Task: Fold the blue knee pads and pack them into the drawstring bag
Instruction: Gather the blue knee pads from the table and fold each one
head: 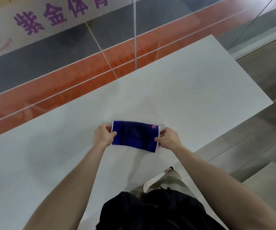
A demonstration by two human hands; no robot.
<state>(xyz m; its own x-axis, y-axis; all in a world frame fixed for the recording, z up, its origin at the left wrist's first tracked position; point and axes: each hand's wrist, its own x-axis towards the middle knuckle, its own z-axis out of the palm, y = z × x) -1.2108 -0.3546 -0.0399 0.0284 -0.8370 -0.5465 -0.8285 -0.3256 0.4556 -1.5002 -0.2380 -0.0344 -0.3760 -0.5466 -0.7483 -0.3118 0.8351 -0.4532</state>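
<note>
A blue knee pad (pixel 134 136) with white end bands and a small red logo lies flat on the white table (pixel 183 90), near its front edge. My left hand (pixel 103 135) pinches its left end between thumb and fingers. At the opposite end, my right hand (pixel 168 138) grips the white band. I cannot tell whether one pad or two stacked pads lie there. No drawstring bag is in view.
A glass wall (pixel 134 30) runs along the table's far edge, with an orange and grey floor behind it. The table's right corner (pixel 271 101) drops to a grey tiled floor. My black shirt and beige shorts (pixel 165 181) show below.
</note>
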